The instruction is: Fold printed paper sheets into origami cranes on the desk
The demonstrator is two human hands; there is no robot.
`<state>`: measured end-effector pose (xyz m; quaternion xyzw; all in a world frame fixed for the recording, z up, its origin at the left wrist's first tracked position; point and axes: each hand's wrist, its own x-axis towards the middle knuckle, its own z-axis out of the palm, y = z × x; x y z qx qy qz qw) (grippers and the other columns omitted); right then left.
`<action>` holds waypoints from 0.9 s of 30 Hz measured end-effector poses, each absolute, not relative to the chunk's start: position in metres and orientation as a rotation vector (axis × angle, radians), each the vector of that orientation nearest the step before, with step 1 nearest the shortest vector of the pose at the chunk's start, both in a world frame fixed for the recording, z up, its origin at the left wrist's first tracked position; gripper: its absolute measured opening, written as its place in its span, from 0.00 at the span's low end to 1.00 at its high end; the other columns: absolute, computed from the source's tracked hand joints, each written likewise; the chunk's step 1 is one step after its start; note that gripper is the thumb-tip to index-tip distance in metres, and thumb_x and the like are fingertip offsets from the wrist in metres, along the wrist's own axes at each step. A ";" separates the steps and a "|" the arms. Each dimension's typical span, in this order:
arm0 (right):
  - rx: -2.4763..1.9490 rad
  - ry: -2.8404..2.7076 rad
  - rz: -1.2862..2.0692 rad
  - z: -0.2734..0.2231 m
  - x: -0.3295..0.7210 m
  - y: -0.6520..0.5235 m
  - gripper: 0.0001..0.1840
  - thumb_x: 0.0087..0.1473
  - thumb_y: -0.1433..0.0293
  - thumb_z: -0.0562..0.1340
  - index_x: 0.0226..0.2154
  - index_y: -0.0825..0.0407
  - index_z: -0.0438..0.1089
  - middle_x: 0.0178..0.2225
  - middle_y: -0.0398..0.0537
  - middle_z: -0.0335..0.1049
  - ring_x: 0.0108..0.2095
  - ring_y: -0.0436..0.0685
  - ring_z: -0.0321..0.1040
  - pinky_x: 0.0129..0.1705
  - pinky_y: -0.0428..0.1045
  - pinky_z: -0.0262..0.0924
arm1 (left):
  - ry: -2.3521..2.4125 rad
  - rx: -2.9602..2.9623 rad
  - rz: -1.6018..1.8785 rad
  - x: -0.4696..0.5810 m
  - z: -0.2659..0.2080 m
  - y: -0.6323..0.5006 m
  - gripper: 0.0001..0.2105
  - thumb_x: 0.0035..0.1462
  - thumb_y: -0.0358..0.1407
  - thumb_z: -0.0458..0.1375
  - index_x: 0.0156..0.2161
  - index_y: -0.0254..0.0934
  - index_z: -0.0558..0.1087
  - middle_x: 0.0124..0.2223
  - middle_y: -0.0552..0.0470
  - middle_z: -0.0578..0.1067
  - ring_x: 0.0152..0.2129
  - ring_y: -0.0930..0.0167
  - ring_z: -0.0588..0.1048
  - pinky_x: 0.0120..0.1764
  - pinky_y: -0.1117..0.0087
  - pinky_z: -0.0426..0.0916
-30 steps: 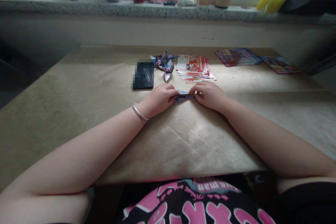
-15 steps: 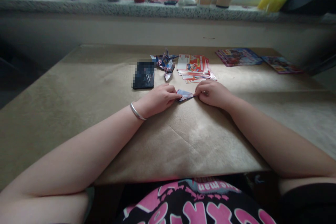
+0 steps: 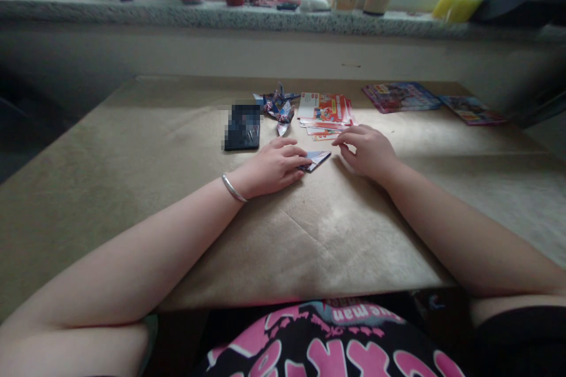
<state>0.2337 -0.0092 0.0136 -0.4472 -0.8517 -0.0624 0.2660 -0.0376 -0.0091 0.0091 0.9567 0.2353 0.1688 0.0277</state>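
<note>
A small folded piece of paper (image 3: 320, 158), pale blue-white with darker printed edges, lies on the table. My left hand (image 3: 279, 166) rests on its left end, fingers stretched out and covering that part; the wrist has a silver bracelet (image 3: 233, 188). Just right of the paper, my right hand (image 3: 370, 148) is apart from it, holding nothing, with thumb and index finger separated. Behind the hands sit several folded dark-blue printed paper shapes (image 3: 279, 111) and a stack of red and white printed cards (image 3: 328, 109).
A flat black object (image 3: 242, 128), partly blurred out, lies left of the folded shapes. Colourful printed booklets or cards (image 3: 401, 97) lie at the back right, with another printed pile (image 3: 472, 111) beside them. Bottles and a yellow item (image 3: 456, 7) stand on the stone windowsill (image 3: 265, 22).
My right hand has let go of the paper's right tip and moved slightly up and right. The fingers of my left hand have spread flatter over the paper.
</note>
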 end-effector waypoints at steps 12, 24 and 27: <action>-1.152 -2.371 0.182 0.007 0.204 -0.018 0.09 0.57 0.65 0.62 0.34 0.49 0.78 0.35 0.49 0.76 0.39 0.58 0.70 0.45 0.54 0.63 | 0.959 2.890 0.512 -0.023 0.013 -0.022 0.14 0.65 0.38 0.52 0.50 0.39 0.76 0.47 0.46 0.75 0.45 0.65 0.71 0.61 0.52 0.56; -1.450 -2.417 -0.082 0.009 0.200 -0.015 0.24 0.55 0.54 0.60 0.51 0.45 0.75 0.45 0.56 0.71 0.48 0.70 0.62 0.51 0.64 0.58 | 1.030 2.763 0.685 -0.019 0.008 -0.009 0.08 0.61 0.38 0.59 0.39 0.40 0.81 0.38 0.49 0.77 0.35 0.68 0.73 0.43 0.65 0.68; -1.493 -2.445 -0.122 0.010 0.198 -0.015 0.27 0.56 0.52 0.59 0.54 0.47 0.72 0.47 0.58 0.69 0.49 0.71 0.61 0.51 0.64 0.58 | 1.067 2.779 0.670 -0.018 0.010 -0.010 0.09 0.61 0.38 0.58 0.41 0.39 0.80 0.37 0.48 0.77 0.35 0.68 0.73 0.42 0.65 0.67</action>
